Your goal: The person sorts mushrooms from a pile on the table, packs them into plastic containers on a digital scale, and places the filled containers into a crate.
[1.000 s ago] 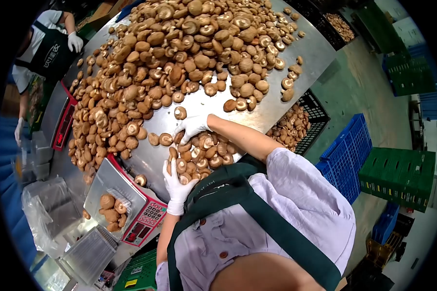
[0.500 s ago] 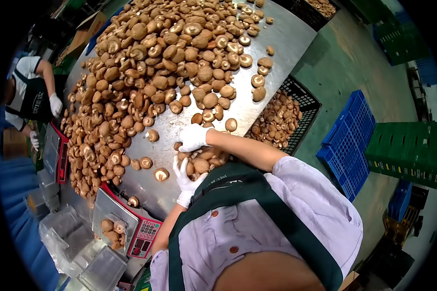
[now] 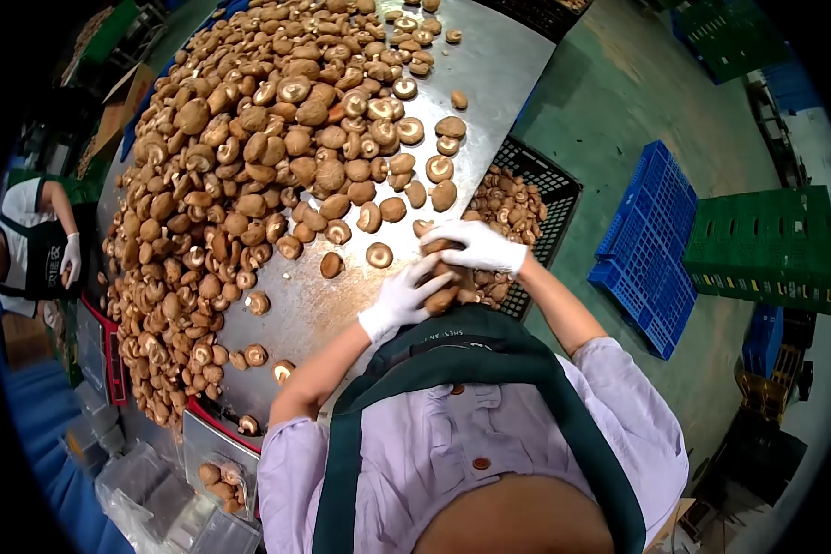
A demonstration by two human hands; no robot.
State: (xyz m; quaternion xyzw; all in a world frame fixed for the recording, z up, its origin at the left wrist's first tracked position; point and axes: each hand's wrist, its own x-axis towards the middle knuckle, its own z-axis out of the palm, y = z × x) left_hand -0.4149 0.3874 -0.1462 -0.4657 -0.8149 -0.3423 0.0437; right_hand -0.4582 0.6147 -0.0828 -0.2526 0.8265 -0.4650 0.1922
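Note:
My white-gloved left hand (image 3: 403, 299) curls its fingers around shiitake mushrooms (image 3: 441, 301) close to my apron. Facing it, my gloved right hand (image 3: 478, 247) grips more mushrooms from above, with brown caps showing beside its fingers. Both hands are at the edge of the metal table (image 3: 503, 55), partly over a black crate (image 3: 563, 205) that contains many mushrooms. How many pieces lie between the palms is hidden. A large heap of shiitake (image 3: 249, 152) covers the table's left and far side, and a few loose ones lie just beyond my hands.
A scale (image 3: 203, 434) at lower left bears a clear box with several mushrooms (image 3: 220, 482). Empty clear boxes (image 3: 143, 480) lie nearby. Right on the floor are a blue plastic pallet (image 3: 651, 249) and stacked green crates (image 3: 757, 245). A co-worker's gloved hand (image 3: 70, 258) is at far left.
Both hands have moved right, from over the table to its edge by the black crate, with mushrooms between them. My view has shifted, and the co-worker's hand is lower.

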